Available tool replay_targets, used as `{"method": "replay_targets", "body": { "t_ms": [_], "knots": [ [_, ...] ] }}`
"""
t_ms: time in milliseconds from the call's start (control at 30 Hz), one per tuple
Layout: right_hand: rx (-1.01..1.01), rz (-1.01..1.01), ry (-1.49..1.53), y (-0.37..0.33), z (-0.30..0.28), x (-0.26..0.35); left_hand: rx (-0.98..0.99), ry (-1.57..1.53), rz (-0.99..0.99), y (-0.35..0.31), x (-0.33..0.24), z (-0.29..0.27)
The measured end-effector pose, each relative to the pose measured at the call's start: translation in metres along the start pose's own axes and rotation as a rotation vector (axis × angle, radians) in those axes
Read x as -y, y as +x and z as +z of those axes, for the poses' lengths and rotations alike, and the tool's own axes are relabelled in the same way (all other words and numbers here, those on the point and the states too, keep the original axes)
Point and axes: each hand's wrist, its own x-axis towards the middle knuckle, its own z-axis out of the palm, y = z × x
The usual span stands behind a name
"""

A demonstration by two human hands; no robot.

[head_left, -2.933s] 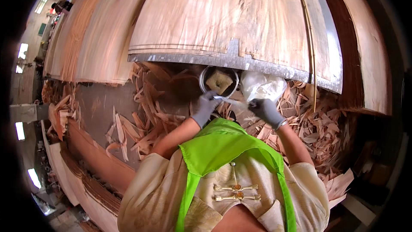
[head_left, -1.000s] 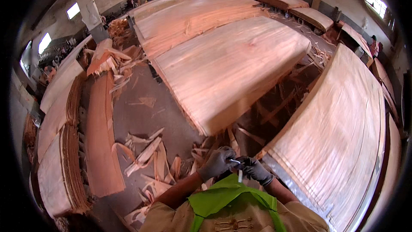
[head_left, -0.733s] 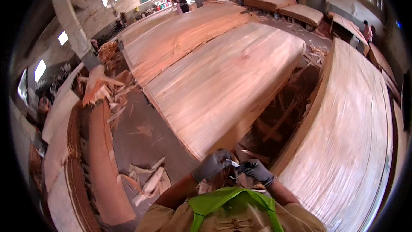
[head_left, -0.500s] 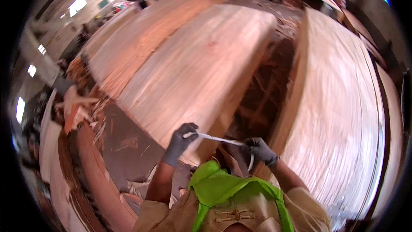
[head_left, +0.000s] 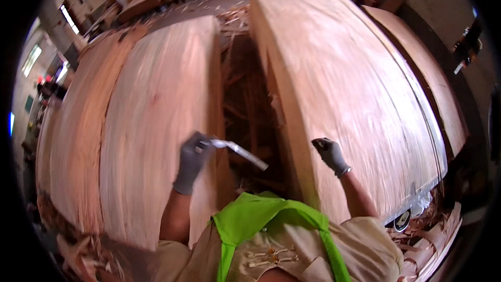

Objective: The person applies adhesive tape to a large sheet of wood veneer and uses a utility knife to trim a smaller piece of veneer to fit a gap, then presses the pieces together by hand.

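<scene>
A white strip (head_left: 243, 151) is pinched in the left hand (head_left: 193, 159), its free end pointed toward four o'clock, between one wood stack (head_left: 156, 109) and another (head_left: 355, 89). The right hand (head_left: 330, 155), at three o'clock from it, is curled closed; any contents cannot be told.

A wood workshop is indicated by the broad stacks of wood sheets (head_left: 355, 83) set out side by side. Scraps of wood (head_left: 433, 243) are strewn near them, and bright windows (head_left: 32, 58) are seen beyond.
</scene>
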Motion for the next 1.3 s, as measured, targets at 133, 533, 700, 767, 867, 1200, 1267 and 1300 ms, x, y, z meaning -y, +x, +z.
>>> {"method": "replay_targets", "body": {
  "t_ms": [133,533,700,767,867,1200,1267,1300],
  "knots": [
    [0.115,0.006,0.678,0.041,-0.019,0.123,0.492,0.333,0.296,0.074,-0.007,0.110],
    [-0.207,0.431,0.898,0.172,-0.070,0.028,1.021,0.085,0.251,0.321,0.008,0.294],
    [-0.256,0.419,0.839,0.232,-0.105,-0.007,1.237,-0.069,-0.072,0.411,0.003,0.351],
    [-0.287,0.331,0.776,0.255,-0.121,-0.022,1.273,-0.217,-0.116,0.439,-0.003,0.377],
    [-0.423,0.383,0.842,0.288,-0.143,-0.045,1.240,-0.346,-0.130,0.490,0.005,0.417],
    [-0.689,0.750,0.689,0.443,-0.188,-0.180,0.820,0.691,0.562,0.873,0.235,0.528],
    [-0.794,0.767,0.800,0.493,-0.166,-0.227,0.733,0.930,0.667,0.951,0.250,0.579],
    [-0.846,0.804,0.850,0.511,-0.152,-0.252,0.724,1.062,0.667,0.968,0.262,0.611]
  ]
}}
